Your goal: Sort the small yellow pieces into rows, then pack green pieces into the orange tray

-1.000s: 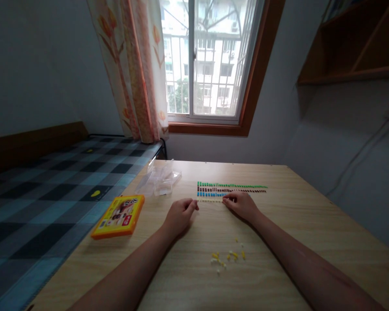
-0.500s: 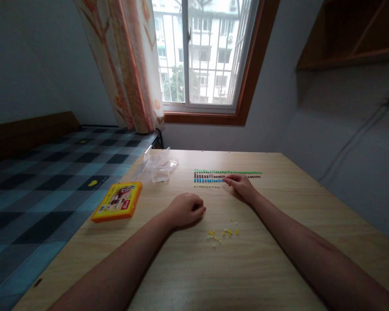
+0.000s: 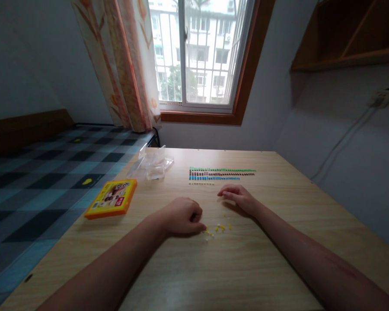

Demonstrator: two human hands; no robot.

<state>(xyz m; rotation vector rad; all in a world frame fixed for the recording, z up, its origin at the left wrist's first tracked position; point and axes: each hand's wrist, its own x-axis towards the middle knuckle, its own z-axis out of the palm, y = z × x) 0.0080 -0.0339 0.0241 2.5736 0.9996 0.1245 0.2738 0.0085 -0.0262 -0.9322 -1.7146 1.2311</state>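
Observation:
My left hand (image 3: 183,216) rests on the table with its fingers curled in. The thumb tip is at the left edge of a loose scatter of tiny yellow and white pieces (image 3: 222,227); anything inside the curl is hidden. My right hand (image 3: 238,196) hovers low over the table, fingers loosely stretched, with nothing visible in them. Just beyond it run long rows of tiny pieces: a green row (image 3: 222,169), a brown row (image 3: 227,174) and a blue row (image 3: 214,178). A shorter pale-yellow row (image 3: 201,184) lies nearest me, its right end close to my right fingertips.
An orange-yellow box (image 3: 112,199) with a printed lid lies at the table's left side. Behind it stand clear plastic trays (image 3: 155,166). A bed with a checked cover (image 3: 58,172) adjoins on the left; a wall shelf (image 3: 346,39) hangs at upper right.
My right hand has drawn back toward me from the blue row, uncovering it. My left hand has come nearer to the loose yellow and white pieces. The view has shifted slightly.

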